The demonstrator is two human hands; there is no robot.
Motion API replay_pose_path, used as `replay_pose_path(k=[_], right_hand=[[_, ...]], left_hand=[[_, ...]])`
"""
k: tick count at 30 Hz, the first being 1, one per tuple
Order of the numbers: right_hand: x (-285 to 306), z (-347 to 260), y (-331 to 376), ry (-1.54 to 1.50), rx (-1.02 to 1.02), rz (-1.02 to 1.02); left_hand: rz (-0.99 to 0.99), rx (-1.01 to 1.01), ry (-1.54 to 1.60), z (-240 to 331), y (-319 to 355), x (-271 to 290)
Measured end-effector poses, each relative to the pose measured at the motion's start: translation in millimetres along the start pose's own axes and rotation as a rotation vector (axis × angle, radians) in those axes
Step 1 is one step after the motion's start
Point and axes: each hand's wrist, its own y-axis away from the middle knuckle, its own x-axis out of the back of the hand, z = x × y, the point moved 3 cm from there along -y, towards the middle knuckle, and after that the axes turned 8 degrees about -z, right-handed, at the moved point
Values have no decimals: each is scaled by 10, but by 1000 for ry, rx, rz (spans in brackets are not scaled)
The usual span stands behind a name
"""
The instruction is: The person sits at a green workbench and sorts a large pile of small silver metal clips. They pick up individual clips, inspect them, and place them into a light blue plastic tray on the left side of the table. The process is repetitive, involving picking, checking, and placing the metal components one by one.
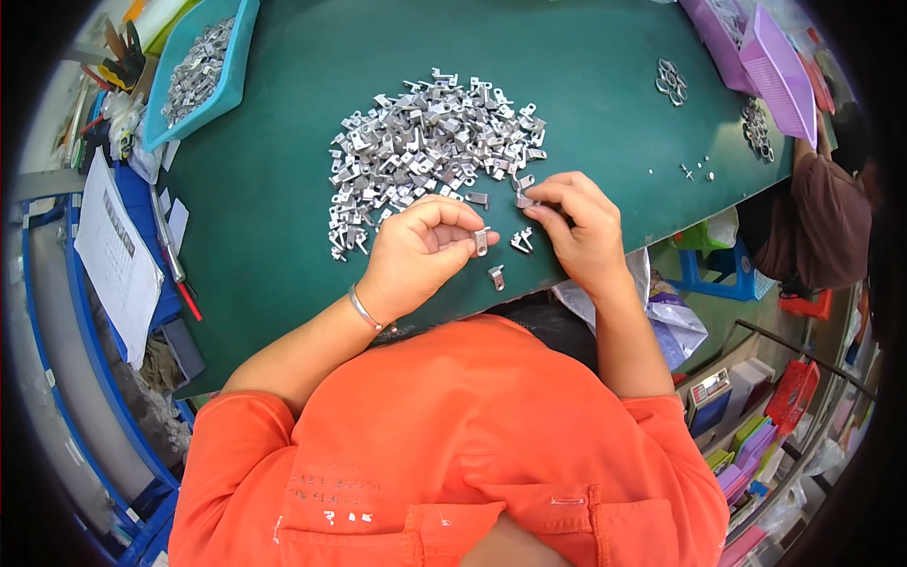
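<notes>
Two bare hands work above a green desk (283, 203), seen from over the person's head. The left hand (411, 250) pinches a small silver metal clip (481, 243) between thumb and fingertips; the clip hangs just past them, a hole showing near its lower end. The right hand (588, 233) is grasping a second clip (524, 197) with thumb and forefinger, at the near-right edge of a big heap of similar pieces (430, 142), which spreads beyond and between both hands.

Each clip looks light, stiff and hard to break, though smooth metal may slip between bare fingers. The flat sides of the shank seem the best hold, leaving the holed end exposed.

Between the hands, closer to the right one, lies a little tangled cluster (521, 240); just nearer the body than the left hand's fingertips is a lone clip (496, 277). These and the jumbled heap crowd the hands, and interlocked pieces could snag.

Far beyond the left hand, a blue tray (242, 71) contains more small metal parts. Beyond and right of the right hand are a bunch of metal rings (672, 83), tiny white bits (710, 175) and a purple basket (786, 80). Farther right sits another person in a brown top (831, 227).
</notes>
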Motion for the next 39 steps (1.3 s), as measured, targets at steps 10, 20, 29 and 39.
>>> replay_pose_path(k=[10, 20, 29, 39], right_hand=[[161, -54, 134, 150, 44, -190], [62, 104, -26, 205, 54, -50], [239, 56, 231, 58, 117, -91], [-244, -323, 230, 267, 167, -315]], left_hand=[[-119, -556, -1124, 157, -46, -139], [-51, -510, -1138, 220, -271, -84], [-187, -229, -998, 185, -58, -87], [-218, -147, -877, 110, 45, -51]])
